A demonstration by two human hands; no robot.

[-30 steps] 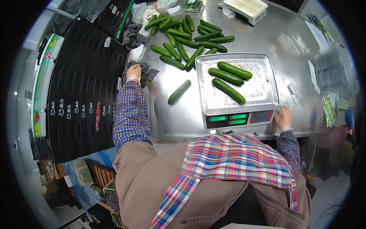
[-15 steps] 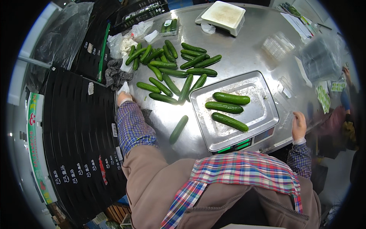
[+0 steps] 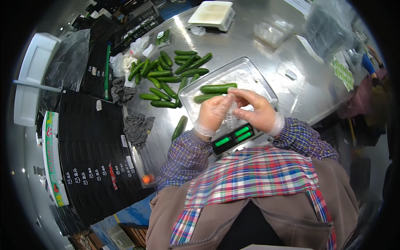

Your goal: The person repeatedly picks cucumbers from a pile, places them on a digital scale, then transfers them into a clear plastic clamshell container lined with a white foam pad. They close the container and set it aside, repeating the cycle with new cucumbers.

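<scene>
My left hand (image 3: 210, 113) and my right hand (image 3: 260, 111), both in clear thin gloves, meet above the front of the metal weighing tray (image 3: 273, 93). Their fingertips pinch a small white mesh piece (image 3: 230, 120), perhaps a foam net, which hangs between them. Behind the fingers, a cucumber (image 3: 218, 88) lies on the tray, with a second cucumber (image 3: 204, 98) partly covered by my left hand. Whatever else lies on the tray under the hands is hidden. Below them shows the scale's green-lit display (image 3: 233, 139).
Several loose cucumbers (image 3: 160, 79) are heaped left of the tray, and a single cucumber (image 3: 179, 127) lies nearer me. Black crates (image 3: 100, 137) line the left side. A white scale (image 3: 211, 14) and clear plastic boxes (image 3: 274, 31) stand farther back. Another person's blue glove (image 3: 368, 63) shows at right.
My left hand has come from the table's left edge to the tray, bringing the white piece. My right hand has moved in from the right to meet it. The view has turned.
</scene>
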